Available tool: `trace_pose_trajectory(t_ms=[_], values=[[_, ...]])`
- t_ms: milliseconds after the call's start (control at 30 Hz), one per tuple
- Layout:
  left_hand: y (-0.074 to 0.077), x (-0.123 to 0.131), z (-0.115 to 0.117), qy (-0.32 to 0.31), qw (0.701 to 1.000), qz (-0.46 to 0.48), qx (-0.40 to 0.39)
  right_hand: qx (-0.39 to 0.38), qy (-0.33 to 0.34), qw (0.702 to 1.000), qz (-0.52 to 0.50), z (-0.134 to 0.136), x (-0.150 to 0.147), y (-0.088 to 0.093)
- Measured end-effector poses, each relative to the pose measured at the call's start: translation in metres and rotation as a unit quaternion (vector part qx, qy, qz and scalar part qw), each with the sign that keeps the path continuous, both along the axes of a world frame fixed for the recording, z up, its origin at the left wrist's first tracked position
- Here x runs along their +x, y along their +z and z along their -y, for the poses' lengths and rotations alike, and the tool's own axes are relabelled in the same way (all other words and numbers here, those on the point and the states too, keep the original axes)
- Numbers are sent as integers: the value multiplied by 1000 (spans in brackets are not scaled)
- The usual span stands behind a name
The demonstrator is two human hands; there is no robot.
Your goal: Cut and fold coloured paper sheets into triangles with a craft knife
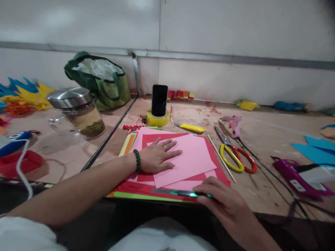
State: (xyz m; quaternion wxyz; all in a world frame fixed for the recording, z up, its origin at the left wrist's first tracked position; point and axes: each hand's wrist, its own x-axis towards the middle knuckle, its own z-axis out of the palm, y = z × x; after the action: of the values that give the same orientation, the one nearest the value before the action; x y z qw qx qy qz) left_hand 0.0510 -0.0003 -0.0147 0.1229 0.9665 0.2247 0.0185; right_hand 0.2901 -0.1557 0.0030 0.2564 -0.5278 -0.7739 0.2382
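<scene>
My left hand (158,157) lies flat with its fingers spread on a pink sheet of paper (190,158). Under that sheet is a stack of red paper (222,176), more pink, and green and orange edges at the table's front. Near the front edge, my right hand (222,197) is closed around a slim utility knife (180,192), dark and greenish, its grey blade pointing left over the red paper. Part of its handle is hidden by my fingers. A thin wooden stick (221,158) lies along the stack's right side.
Right of the stack lie scissors (231,153), a pink glue gun (235,126) with its cord and a purple power strip (295,177). Behind it are a yellow cutter (192,128) and a phone (159,100) on a tape roll (157,118). A glass jar (86,118) stands left.
</scene>
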Motion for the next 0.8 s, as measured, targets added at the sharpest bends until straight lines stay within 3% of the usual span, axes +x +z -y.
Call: trace_pose_trajectory(t_ms=[67,133,233,367,467,633,800], values=[[1,-1,1,7,1000,5,10,109,-125,986,21,0,26,-1],[1,-1,0,40,999,16,23,199,-263,941,76,-4,55,-7],[4,0,0,127,991,40,31,238,-351,886,189,-13,91,-25],[11,0,0,192,980,44,14,200,-337,876,280,-22,108,-47],[16,-4,-3,211,976,43,-18,245,-314,876,273,-25,106,-51],[12,-14,-14,239,969,50,-48,271,-269,903,198,-29,89,-43],[3,-20,-28,249,960,111,-65,157,-243,948,136,-43,55,-25]])
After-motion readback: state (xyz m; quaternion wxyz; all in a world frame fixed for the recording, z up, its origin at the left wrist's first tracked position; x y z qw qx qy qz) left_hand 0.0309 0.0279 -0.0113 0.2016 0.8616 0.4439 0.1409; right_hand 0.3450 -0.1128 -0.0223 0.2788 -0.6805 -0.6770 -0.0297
